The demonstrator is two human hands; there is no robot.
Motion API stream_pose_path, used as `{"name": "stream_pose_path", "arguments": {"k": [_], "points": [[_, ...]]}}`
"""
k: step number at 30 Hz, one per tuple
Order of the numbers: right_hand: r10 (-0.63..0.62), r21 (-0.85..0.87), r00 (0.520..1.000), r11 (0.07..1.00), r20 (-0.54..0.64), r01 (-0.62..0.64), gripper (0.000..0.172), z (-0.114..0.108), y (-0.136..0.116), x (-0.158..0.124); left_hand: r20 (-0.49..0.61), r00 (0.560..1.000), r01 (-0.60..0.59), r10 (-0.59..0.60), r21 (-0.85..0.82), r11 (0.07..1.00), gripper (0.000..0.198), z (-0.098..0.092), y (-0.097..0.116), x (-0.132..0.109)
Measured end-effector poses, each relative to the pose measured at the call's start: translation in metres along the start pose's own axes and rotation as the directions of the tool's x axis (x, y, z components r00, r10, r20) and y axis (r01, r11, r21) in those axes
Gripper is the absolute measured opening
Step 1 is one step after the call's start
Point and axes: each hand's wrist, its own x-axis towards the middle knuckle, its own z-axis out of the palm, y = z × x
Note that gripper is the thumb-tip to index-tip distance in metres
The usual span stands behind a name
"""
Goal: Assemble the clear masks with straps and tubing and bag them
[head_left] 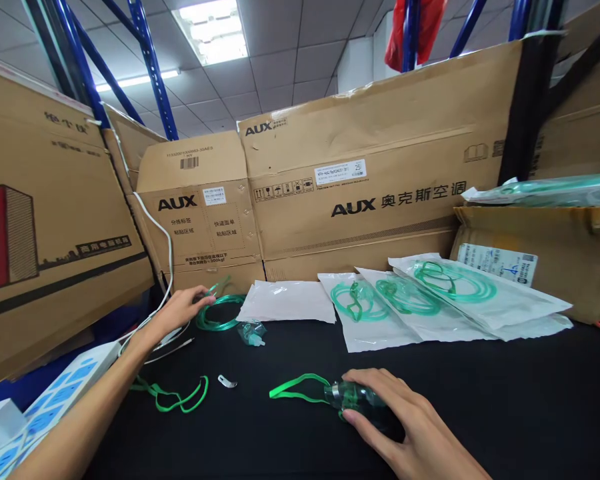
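Note:
At the back left, my left hand (185, 310) is closed, its fingertips pinching the end of the coiled green tubing (220, 321). Near the front, my right hand (405, 417) wraps its thumb and fingers around a clear green breathing mask (357, 398). A bright green elastic strap (300, 385) loops out leftward from that mask; my palm and fingers hide part of the mask. Beside the coil lies a small clear plastic cup with a pale green nozzle (253, 335). A loose green elastic strap (180, 401) and a small metal clip (227, 381) lie nearer the front.
White packets with coiled green tubing (460, 283) overlap at the right, beside a white packet lying face down (287, 301). Large cardboard boxes (370, 167) wall off the back. A power strip (55, 393) and white cables (167, 247) run along the left.

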Motion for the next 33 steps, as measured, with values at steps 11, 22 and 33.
{"name": "stream_pose_path", "arguments": {"k": [11, 22, 33], "points": [[0.027, 0.003, 0.999, 1.0, 0.035, -0.027, 0.028, 0.0, 0.001, -0.004, 0.197, 0.979, -0.041, 0.045, -0.021, 0.999, 0.026, 0.013, 0.011, -0.01], [0.027, -0.014, 0.998, 1.0, 0.063, -0.026, 0.031, -0.001, 0.002, -0.004, -0.089, 0.989, 0.117, -0.117, -0.009, 0.993, 0.031, -0.028, 0.009, -0.015], [-0.006, -0.026, 1.0, 1.0, 0.02, 0.006, 0.029, -0.001, 0.002, -0.002, -0.339, 0.888, 0.236, -0.311, -0.246, 0.94, 0.03, -0.063, 0.033, -0.029]]}}
